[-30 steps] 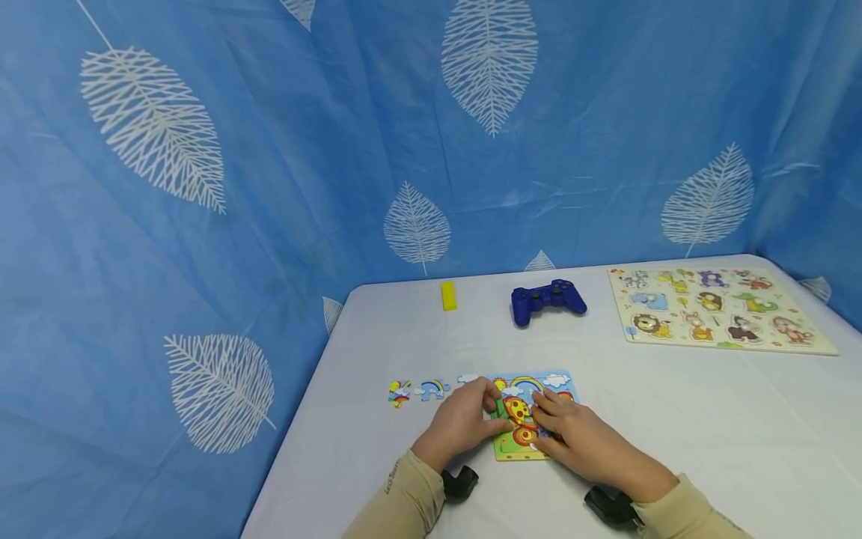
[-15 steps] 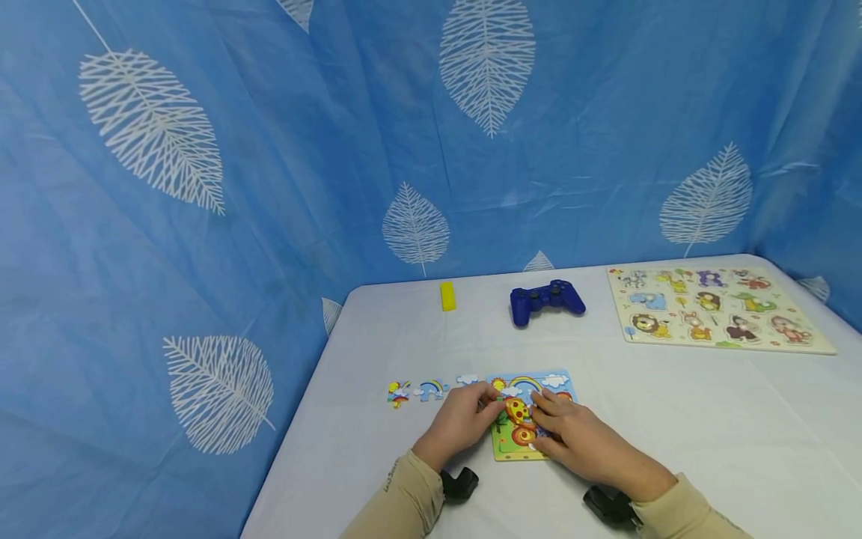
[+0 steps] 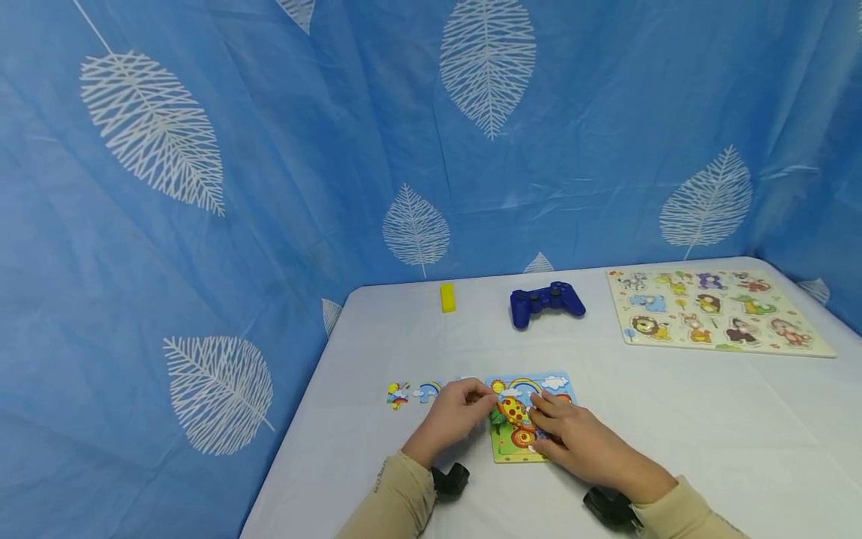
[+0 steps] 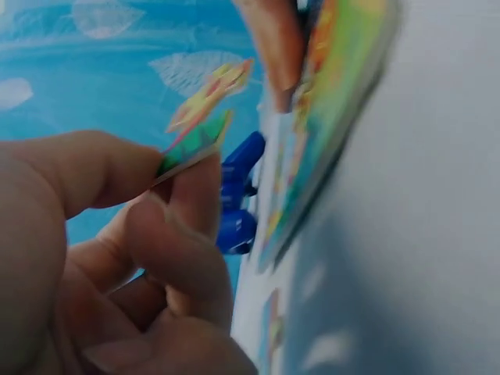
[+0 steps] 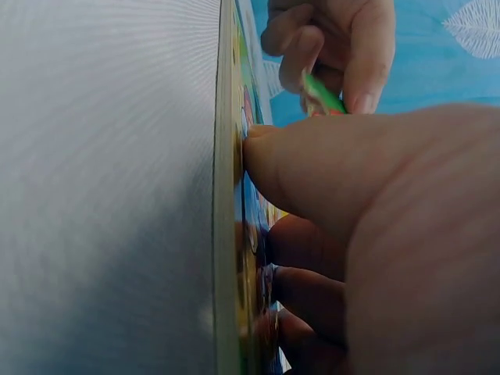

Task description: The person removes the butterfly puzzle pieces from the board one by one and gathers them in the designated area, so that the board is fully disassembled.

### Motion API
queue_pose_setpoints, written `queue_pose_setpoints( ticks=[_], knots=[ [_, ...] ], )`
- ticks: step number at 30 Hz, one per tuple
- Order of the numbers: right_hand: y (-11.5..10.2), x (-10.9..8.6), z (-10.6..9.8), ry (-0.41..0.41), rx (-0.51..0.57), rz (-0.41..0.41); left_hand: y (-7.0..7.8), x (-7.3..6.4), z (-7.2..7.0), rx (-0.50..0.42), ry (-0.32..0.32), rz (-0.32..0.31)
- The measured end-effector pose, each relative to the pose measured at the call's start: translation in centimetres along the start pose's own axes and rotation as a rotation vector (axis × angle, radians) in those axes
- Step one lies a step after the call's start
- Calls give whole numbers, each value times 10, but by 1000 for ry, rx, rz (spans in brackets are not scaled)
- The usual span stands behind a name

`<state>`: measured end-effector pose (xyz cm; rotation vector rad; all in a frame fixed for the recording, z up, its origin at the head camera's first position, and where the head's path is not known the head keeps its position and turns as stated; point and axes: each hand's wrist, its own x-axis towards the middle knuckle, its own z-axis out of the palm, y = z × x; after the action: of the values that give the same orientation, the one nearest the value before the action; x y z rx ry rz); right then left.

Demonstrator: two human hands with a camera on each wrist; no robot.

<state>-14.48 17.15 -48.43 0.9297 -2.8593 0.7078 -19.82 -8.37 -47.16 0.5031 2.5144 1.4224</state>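
My left hand [image 3: 456, 413] pinches a jigsaw piece [image 4: 195, 146] between thumb and forefinger. Green shows on it near the fingers, yellow and red at its far end. In the left wrist view the piece is tilted and held off the puzzle board [image 4: 355, 86]. My right hand [image 3: 584, 442] rests on the right part of the board, thumb and fingertips touching its surface and covering some of the picture. Clouds, a rainbow and a sun appear along the board's far side. In the right wrist view the piece's green edge shows beyond my right thumb [image 5: 312, 160].
Left of the board lie loose jigsaw pieces: a colourful one [image 3: 398, 394], a rainbow one [image 3: 427, 391] and one partly hidden behind my left hand. Farther back are a yellow block [image 3: 447, 297], a blue game controller [image 3: 547, 302] and an animal puzzle board [image 3: 717, 311].
My left hand has drawn back slightly to the left and lifted the piece, now tilted, off the board's left side. The right hand stays in place.
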Motion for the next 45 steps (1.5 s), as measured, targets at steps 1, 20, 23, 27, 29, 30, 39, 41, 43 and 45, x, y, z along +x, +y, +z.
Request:
queue_pose_setpoints(
  ticks=[1,20,23,27,29,30,39,41,43,45],
  knots=[
    [0,0,0,1,0,-1,0,-1,-3,-14,-7,-3],
    [-2,3,-3,-2,2,-35,-51,-55,-124,73,66,-191],
    [-1,2,-4,-8,11,-26,-57,-58,-130,92,59,-257],
    [1,1,-4,-13,13,-14,-60,-57,-131,121,32,-296],
    [1,0,-3,-12,14,-12,-60,-57,-130,138,38,-316],
    [2,0,-3,-10,14,-13,-60,-57,-129,151,44,-325],
    [1,-1,-1,0,12,-21,-54,-58,-126,199,83,-384],
    [1,-1,-1,2,11,-22,-54,-57,-125,203,89,-394],
    [1,-2,-1,3,12,-22,-55,-56,-125,209,89,-402],
    [2,-2,-1,1,14,-21,-56,-56,-125,213,89,-409]
  ],
)
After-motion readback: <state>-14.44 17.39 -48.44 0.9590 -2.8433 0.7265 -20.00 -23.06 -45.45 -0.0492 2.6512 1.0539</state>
